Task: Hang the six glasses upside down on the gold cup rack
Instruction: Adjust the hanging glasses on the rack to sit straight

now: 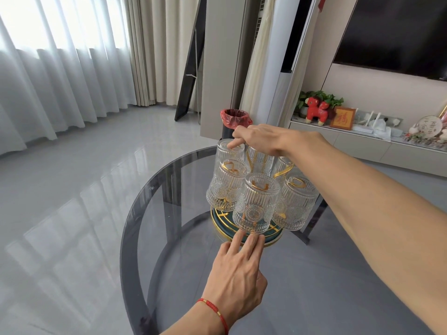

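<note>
The gold cup rack (281,176) stands on a dark green, gold-rimmed round base (219,224) on the glass table. Several ribbed clear glasses hang upside down on its arms: a front one (255,204), a left one (226,187), a right one (296,205), and a far-left one (229,151); two more sit behind, partly hidden. My right hand (261,139) reaches over the rack's top, index fingertip on the far-left glass's upturned bottom. My left hand (238,269) lies flat on the table, fingertips touching the base rim under the front glass.
The round smoked-glass table (314,286) has its left edge curving near my left hand. Beyond the table stands a black bin with a red liner (234,118). A low cabinet with ornaments (362,139) runs along the right wall. Grey tiled floor lies left.
</note>
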{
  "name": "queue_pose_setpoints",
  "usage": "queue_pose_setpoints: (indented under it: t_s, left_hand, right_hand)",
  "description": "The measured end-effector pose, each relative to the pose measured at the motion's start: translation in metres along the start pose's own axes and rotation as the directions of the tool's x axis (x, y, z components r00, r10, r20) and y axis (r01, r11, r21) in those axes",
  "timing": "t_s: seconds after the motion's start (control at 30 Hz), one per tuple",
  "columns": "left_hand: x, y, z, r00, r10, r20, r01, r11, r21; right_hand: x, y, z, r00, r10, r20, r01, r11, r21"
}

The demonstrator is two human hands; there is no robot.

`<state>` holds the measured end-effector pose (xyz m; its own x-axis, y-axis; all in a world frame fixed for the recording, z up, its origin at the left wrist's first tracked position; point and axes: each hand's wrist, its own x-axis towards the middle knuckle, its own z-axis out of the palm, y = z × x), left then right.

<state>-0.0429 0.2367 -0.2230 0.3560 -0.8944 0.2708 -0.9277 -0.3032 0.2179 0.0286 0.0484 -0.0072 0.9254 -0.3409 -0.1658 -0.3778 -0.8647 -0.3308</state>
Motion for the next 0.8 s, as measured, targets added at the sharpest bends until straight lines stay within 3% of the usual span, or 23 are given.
queue_pose_setpoints:
  t_s: [0.3,0.53,0.8]
  left_hand:
    - [-0.0005,0.0007,-0.0004,1.0,-0.009,0.008,0.009,1.0,0.006]
    - [-0.0007,0.0007,0.0,1.0,0.003,-0.003,-0.002,1.0,0.002]
    - [-0.0011,0.0002,0.0015,1.0,0.002,-0.014,-0.002,1.0,-0.002]
  right_hand:
    - [-0.0055,-0.0037,0.001,0.999,-0.039,0.0,0.039,0.999,-0.031]
    - [-0.0067,-0.0001,-0.0025,0.989,-0.098,-0.108,0.1,0.995,0.013]
    - [-0.008,-0.0003,-0.0008,0.995,-0.072,-0.073,0.07,0.997,-0.029]
